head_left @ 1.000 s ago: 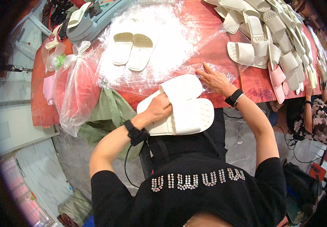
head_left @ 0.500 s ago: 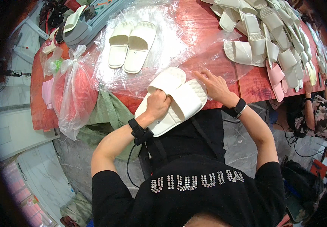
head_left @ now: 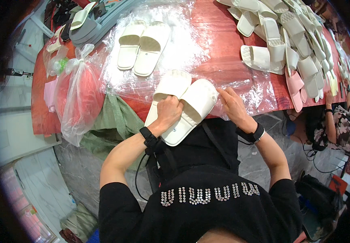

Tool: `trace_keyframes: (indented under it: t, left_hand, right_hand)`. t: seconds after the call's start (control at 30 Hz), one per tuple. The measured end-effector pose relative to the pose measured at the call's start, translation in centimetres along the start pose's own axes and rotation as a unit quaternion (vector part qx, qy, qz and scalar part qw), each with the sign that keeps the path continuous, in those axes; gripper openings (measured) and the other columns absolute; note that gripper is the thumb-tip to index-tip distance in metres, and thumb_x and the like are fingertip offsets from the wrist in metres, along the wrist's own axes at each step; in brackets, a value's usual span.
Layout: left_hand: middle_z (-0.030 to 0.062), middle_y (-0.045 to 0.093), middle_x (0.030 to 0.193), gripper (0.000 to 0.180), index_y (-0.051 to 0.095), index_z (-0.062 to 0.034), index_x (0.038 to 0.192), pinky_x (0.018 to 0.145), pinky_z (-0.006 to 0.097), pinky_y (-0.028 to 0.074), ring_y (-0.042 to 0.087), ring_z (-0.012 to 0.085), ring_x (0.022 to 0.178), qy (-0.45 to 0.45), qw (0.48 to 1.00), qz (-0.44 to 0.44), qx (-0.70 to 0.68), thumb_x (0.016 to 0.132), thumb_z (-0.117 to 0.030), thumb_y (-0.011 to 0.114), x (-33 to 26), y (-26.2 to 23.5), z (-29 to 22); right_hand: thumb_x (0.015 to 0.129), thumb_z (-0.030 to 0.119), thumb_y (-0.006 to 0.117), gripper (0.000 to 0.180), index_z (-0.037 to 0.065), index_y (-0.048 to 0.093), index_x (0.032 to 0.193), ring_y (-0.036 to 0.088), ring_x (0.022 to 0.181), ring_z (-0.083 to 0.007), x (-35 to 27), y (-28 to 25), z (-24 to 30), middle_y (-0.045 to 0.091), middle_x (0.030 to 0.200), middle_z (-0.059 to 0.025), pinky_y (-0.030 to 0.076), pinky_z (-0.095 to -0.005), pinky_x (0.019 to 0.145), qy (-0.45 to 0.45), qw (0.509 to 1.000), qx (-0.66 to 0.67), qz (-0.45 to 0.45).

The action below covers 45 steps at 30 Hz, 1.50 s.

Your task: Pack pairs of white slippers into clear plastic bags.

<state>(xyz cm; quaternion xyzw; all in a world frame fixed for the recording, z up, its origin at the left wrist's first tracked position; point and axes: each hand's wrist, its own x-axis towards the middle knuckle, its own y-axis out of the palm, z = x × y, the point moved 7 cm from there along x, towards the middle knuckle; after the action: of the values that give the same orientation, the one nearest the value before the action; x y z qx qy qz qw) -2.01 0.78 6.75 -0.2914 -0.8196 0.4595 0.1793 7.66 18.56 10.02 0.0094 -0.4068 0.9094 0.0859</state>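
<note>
Cream slippers (head_left: 200,99); red table (head_left: 223,36); black shirt (head_left: 223,216)

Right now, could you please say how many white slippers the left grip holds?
2: the left slipper, partly under the left grip, and the right slipper beside it, toward the right grip.

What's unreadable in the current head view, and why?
All head view:
Left hand: fingertips hidden by the hand and held slippers.
Right hand: contact with the plastic sheet hidden under the hand.
Slipper pile: count unclear; slippers overlap, top edge cuts some off.
Tied bag: contents blurred by creased, cloudy plastic.
</note>
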Motion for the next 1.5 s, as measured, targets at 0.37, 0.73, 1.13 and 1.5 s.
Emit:
trace_keyframes:
  t: [0.37, 0.73, 1.13, 1.5]
  left_hand:
    - [0.0216, 0.058, 0.065, 0.024, 0.057, 0.0044, 0.062, 0.058, 0.044, 0.046, 0.057, 0.0365, 0.060, 0.120, 0.988, 0.083, -0.044, 0.071, -0.018, 0.054, -0.2, 2.5, -1.4]
    - [0.0198, 0.057, 0.073, 0.018, 0.058, 0.0032, 0.065, 0.063, 0.042, 0.046, 0.056, 0.0344, 0.067, 0.240, 0.960, 0.139, -0.045, 0.068, -0.014, 0.057, -0.7, 1.2, -2.8]
    - [0.0214, 0.058, 0.082, 0.020, 0.057, 0.0046, 0.075, 0.065, 0.046, 0.045, 0.056, 0.0381, 0.072, 0.065, 0.997, 0.010, -0.040, 0.071, -0.014, 0.053, 0.7, 0.6, 0.1]
    - [0.0202, 0.059, 0.077, 0.019, 0.060, 0.0024, 0.074, 0.061, 0.043, 0.046, 0.058, 0.0339, 0.065, 0.012, 0.999, -0.004, 0.052, 0.072, -0.016, 0.056, 1.5, 2.3, -1.1]
  right_hand:
    - [0.088, 0.017, 0.047, 0.024, 0.009, 0.057, 0.109, 0.050, 0.107, -0.0256, 0.5, 1.9, 0.1, 0.057, 0.113, -0.0095, 0.031, -0.0406, 0.096, -0.060, 0.994, 0.045, -0.081]
    - [0.091, 0.023, 0.043, 0.027, 0.013, 0.055, 0.113, 0.040, 0.121, -0.0202, 1.3, 2.8, -0.9, 0.047, 0.127, -0.0077, 0.010, -0.0450, 0.107, -0.034, 0.993, 0.116, -0.009]
    - [0.088, 0.018, 0.047, 0.027, 0.015, 0.057, 0.113, 0.036, 0.122, -0.0283, 0.1, 3.7, 1.9, 0.044, 0.129, -0.0114, 0.021, -0.0430, 0.103, -0.120, 0.982, 0.113, 0.097]
    - [0.084, 0.016, 0.053, 0.038, 0.022, 0.049, 0.121, 0.034, 0.124, -0.0288, -0.7, 5.3, 2.7, 0.041, 0.132, -0.0058, 0.023, -0.0494, 0.101, -0.133, 0.990, -0.055, 0.002]
